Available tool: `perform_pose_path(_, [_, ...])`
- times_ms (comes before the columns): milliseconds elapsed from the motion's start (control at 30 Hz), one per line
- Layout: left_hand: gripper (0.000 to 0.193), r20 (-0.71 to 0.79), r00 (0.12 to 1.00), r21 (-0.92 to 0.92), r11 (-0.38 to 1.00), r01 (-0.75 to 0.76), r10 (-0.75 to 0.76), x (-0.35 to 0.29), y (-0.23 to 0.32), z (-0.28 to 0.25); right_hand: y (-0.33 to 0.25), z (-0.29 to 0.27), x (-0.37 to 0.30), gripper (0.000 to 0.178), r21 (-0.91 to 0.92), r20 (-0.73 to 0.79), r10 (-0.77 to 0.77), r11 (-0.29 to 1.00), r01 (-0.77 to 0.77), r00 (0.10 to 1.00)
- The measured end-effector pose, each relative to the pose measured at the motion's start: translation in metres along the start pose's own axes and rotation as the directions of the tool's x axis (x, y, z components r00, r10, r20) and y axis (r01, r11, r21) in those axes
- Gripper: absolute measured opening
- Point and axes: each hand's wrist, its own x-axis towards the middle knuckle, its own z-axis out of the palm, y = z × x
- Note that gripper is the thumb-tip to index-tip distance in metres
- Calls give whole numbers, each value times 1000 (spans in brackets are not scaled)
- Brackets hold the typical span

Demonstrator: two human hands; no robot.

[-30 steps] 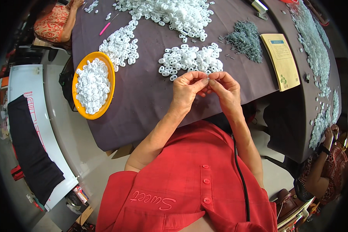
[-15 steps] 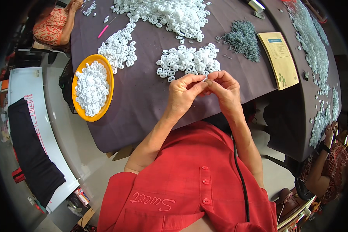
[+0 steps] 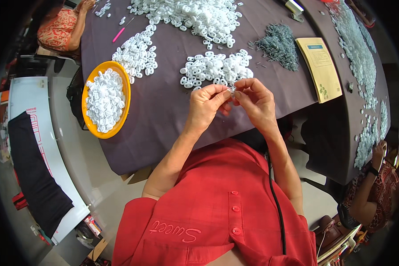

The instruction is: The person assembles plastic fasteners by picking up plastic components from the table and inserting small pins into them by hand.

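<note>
White pieces: smooth plastic by the look, and there's a sheen!
Yellow bowl: plastic too, glossy round the rim!
Tablecloth: matt cloth, faintly creased.
Grey slivers: see-through, plastic-looking.
Tan packet: smooth, papery.
Red shirt: cloth, and matt here!

The tiny white piece between the left hand and right hand is mostly hidden, its shape unclear. The upper edge crops the largest heap of white 2-holed pieces. Dark rims obscure parts of 2 co-workers. The tan booklet's smaller print is illegible.
</note>
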Motion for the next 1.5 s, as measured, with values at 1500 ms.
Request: perform_pose_path(1500, [11,-295,949,-136,988,75,-112,-31,-8,-79,19,61,41,13,-591,377,-309,645,484,873])
